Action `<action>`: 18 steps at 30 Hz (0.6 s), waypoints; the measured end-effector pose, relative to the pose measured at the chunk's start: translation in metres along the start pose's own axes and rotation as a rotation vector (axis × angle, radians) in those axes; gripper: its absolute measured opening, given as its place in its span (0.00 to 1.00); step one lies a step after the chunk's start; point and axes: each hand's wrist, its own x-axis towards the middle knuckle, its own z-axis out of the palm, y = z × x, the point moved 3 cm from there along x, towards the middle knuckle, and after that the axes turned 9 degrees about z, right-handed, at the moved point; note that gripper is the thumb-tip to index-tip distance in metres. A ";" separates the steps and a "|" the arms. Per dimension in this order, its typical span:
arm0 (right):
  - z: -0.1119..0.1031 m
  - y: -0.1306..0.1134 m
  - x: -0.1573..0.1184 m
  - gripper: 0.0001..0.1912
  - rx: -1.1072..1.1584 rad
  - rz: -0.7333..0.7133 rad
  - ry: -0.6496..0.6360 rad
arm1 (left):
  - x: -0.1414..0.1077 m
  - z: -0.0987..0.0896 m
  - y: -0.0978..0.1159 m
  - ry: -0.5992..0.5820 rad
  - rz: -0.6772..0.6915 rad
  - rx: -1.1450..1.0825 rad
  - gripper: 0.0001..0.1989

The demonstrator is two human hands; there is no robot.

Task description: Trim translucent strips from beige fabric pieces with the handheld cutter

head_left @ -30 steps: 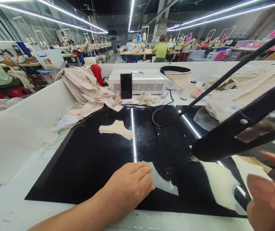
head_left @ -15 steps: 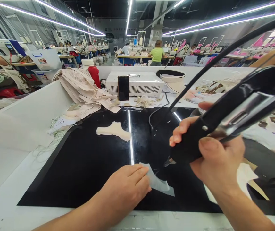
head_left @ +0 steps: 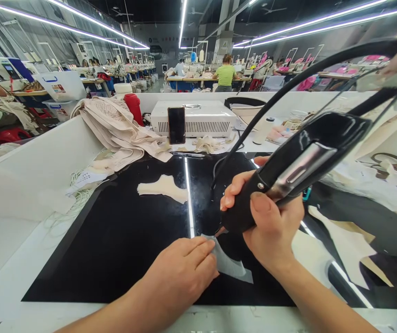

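A workroom with rows of sewing stations [head_left: 122, 69] spreads out beyond a white tabletop [head_left: 0, 310], which carries a glossy black mat [head_left: 115, 259]; past the mat's far edge stand a phone [head_left: 176, 125] and a vented white box [head_left: 210, 112]. The translucent grey piece [head_left: 228, 264] lies on the mat, near the middle of its front edge. The left hand [head_left: 184, 263] has its fingers drawn together, its grip holding one end of the piece down against the mat. Over the mat, the right hand [head_left: 275, 236] has its grip closed around a black corded tool [head_left: 278, 169], with the narrow metal tip [head_left: 221, 231] angled down toward the mat. The step in hand looks like bringing that tip to the piece's edge; whether they touch is hard to tell at this size. The next move seems to call for firm left-hand pressure, clear of the tip, and a steady right wrist.
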 end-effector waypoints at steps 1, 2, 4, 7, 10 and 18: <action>0.000 0.000 0.000 0.24 -0.015 0.002 0.007 | 0.000 0.000 0.000 -0.002 0.000 0.003 0.15; 0.000 0.000 0.000 0.24 -0.032 0.004 0.014 | 0.000 0.000 0.000 -0.005 0.000 0.006 0.14; 0.000 0.000 0.000 0.23 -0.064 0.008 0.027 | 0.000 0.000 0.000 -0.010 -0.002 0.002 0.13; 0.001 -0.001 0.000 0.22 -0.086 0.017 0.040 | -0.001 0.001 0.000 -0.020 -0.002 -0.010 0.13; 0.003 -0.001 0.001 0.22 -0.064 0.027 0.049 | -0.002 0.001 -0.001 -0.026 -0.004 -0.012 0.13; 0.009 0.002 -0.001 0.23 0.010 0.012 -0.001 | 0.001 0.001 0.000 0.002 -0.006 0.004 0.14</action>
